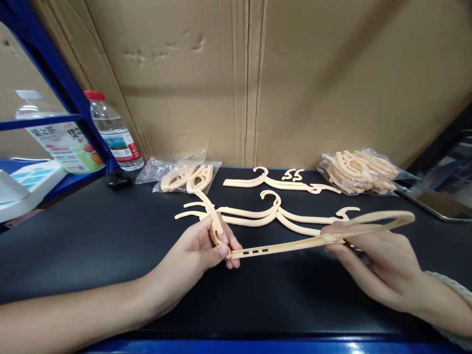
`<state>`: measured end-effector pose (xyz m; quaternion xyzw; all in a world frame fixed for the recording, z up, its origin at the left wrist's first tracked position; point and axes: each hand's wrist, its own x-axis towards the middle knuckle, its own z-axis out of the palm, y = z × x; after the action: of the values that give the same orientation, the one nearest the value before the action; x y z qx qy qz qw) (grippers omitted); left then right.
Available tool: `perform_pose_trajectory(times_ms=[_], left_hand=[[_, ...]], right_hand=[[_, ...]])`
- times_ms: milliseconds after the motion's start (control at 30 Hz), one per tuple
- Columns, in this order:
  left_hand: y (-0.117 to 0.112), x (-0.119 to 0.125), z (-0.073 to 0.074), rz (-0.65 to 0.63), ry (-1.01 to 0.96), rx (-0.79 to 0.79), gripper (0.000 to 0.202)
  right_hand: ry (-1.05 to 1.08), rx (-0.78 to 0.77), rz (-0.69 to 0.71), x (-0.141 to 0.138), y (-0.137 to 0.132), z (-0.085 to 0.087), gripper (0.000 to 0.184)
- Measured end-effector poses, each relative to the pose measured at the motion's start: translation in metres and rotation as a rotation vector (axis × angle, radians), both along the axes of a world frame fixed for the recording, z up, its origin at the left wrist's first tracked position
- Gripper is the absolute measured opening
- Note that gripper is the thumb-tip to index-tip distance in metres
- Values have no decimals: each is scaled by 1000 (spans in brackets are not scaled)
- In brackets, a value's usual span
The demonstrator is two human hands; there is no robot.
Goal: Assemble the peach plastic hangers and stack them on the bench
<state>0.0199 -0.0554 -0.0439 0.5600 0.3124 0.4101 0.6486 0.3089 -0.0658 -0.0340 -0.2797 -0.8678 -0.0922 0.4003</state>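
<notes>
Above the table's front part, my two hands hold a beige plastic clothes hanger (283, 247) between them. My left hand (206, 243) is closed on its left end, thumb and fingers pinching where a curved piece (206, 201) meets the slotted arm. At the other end my right hand (379, 260) is closed around the joint, from which a curved beige loop (387, 219) sticks out to the right. Part of that joint is hidden by my fingers. Just behind lie hangers of the same kind (250, 219), partly covered by my hands.
Farther back lie another hanger (245, 182) and two small hooks (293, 174). Bagged hanger parts lie at back left (179, 177) and back right (363, 169). A red-capped water bottle (116, 132) stands by a blue frame (70, 93). Cardboard (184, 88) walls the back of the black table (110, 246).
</notes>
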Motion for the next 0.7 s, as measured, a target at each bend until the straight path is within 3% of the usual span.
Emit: perform_pose_trajectory(times_ms=[133, 267, 500, 700], left_hand=[[0, 1, 4, -20, -11, -7, 22], [6, -1, 6, 47, 13, 47, 18], [14, -2, 10, 105, 46, -67, 16], [16, -4, 11, 135, 40, -66, 13]], right_hand=[[5, -49, -23, 1, -1, 1, 14], [19, -69, -16, 2, 0, 1, 16], [12, -40, -2, 4, 1, 0, 16], [8, -37, 0, 5, 1, -2, 16]])
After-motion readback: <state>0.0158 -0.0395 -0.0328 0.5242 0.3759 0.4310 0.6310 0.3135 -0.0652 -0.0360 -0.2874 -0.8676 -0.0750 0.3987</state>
